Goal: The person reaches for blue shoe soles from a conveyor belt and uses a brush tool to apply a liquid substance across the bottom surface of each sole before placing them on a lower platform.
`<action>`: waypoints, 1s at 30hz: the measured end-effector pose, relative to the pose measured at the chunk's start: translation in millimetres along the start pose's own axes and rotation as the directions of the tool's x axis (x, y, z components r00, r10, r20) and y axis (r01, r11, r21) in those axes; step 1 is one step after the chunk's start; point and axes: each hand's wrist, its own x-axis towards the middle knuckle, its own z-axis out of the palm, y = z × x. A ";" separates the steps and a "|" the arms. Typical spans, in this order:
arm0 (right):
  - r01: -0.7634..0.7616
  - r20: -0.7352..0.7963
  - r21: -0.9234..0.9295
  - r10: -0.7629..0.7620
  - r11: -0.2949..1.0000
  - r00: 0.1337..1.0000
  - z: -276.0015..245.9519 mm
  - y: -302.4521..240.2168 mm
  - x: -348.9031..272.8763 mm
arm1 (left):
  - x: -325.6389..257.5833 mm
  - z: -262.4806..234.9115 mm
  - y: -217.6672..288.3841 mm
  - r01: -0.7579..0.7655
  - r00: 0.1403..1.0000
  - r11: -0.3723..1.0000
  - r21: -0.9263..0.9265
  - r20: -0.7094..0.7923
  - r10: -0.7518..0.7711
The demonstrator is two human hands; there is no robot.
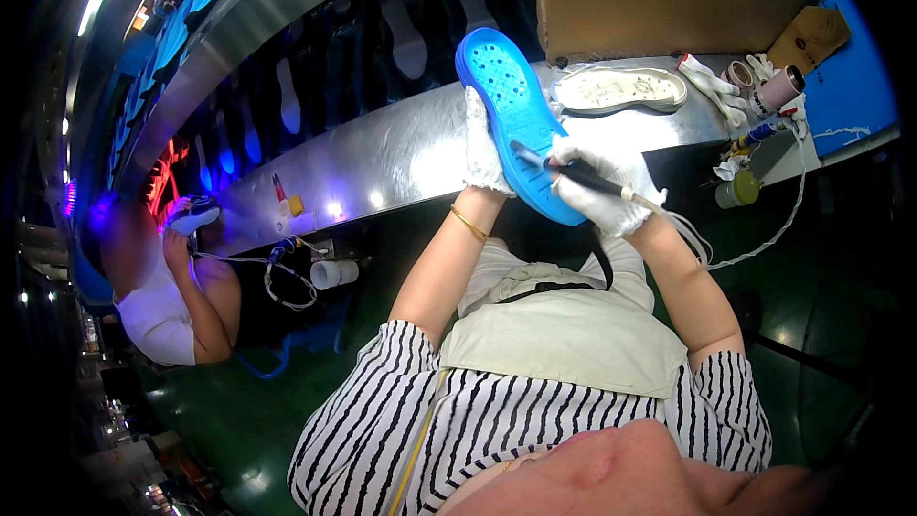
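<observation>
Across the right-hand stretch of a long metal counter (382, 170), a worker in a striped top holds up a bright blue shoe sole (504, 100), its perforated end reaching past the counter's far edge in this view and its other end jutting beyond the near edge; the left hand (484, 151), in a white glove, grasps the sole by its left side, some of the fingers hidden from view; the right hand (604, 183), also gloved, is closed around a dark-handled tool (581, 175) trailing a pale cord (690, 234), the tool's tip set against the inner face of the sole, and the glove close by the sole's right side.

Near the counter's far edge, toward its right end, lies an off-white sole (621, 89), just in front of a large cardboard box (659, 5); at the far right corner is a white glove with red trim (712, 91), with a pink cylindrical container (779, 90) beside it; below the right end sits a jar (736, 192).

Beyond the far edge, dark rows carry sole-shaped pieces (404, 41); past the counter's left stretch, a co-worker (156, 320) in a white top holds a pale shoe piece (194, 219).
</observation>
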 end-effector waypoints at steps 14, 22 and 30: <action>-0.116 -0.162 0.292 0.168 0.949 0.972 -34.1 17.5 20.1 | -23.8 37.8 -25.2 0.021 0.979 0.990 -0.140 0.204 0.008; -0.056 -0.083 0.242 0.078 0.969 0.993 -11.0 -3.0 -0.7 | -3.7 27.3 -11.2 -0.083 0.964 0.995 -0.051 0.249 0.093; -0.132 -0.033 0.411 0.159 0.902 0.987 6.7 -10.7 -12.4 | -5.1 34.6 -3.1 -0.156 0.939 0.984 -0.081 0.296 0.173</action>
